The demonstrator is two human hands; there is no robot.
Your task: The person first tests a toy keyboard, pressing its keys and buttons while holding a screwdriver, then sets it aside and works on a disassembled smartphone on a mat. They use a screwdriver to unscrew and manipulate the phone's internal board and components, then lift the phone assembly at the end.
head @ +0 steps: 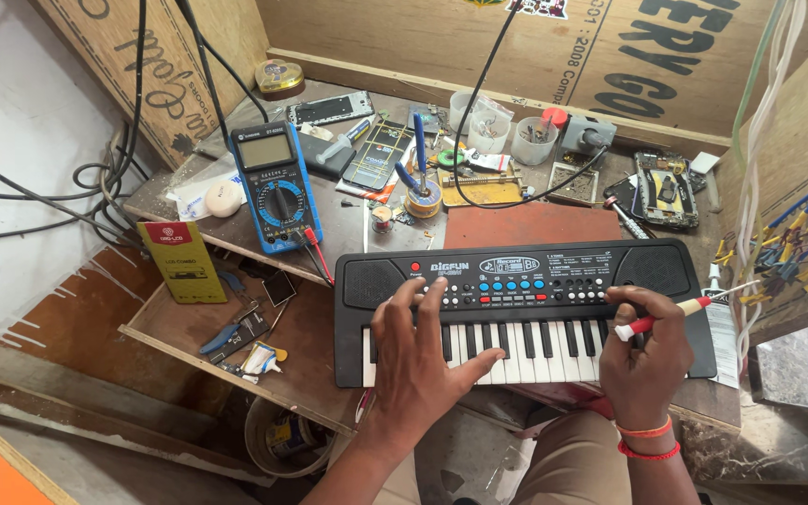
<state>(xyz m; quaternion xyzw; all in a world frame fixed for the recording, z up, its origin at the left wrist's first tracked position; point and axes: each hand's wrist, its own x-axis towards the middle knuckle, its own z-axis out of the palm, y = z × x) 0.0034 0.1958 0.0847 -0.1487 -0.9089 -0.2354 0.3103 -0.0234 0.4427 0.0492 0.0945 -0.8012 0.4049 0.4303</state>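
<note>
While the small black toy keyboard [524, 309] lies across the lower centre of the frame, on the front edge of a cluttered wooden workbench [301, 365], both hands are upon it. The left hand [420, 360] is spread open, fingers splayed: the fingertips reach the row of coloured buttons above the keys and the thumb rests on the white keys. It grips nothing. The right hand [642, 351], at the lower right, is closed around a red-and-white screwdriver [670, 313], whose thin shaft points toward the right edge of the frame, clear of the keyboard; the knuckles sit over the right end of the keys.

As to progress, the keyboard's case appears whole and closed, with no panel off and no screws visible beside it, so I judge any opening work not begun or already closed up. The posture suggests the buttons and keys are being tried. Whether the unit sounds cannot be told.

Nearby: a blue multimeter [278, 182] stands at the upper left of the bench, its red and black leads trailing toward the keyboard's left corner. Blue-handled pliers [415, 154], small plastic cups [490, 126] and an opened phone body [666, 192] lie along the top.
</note>
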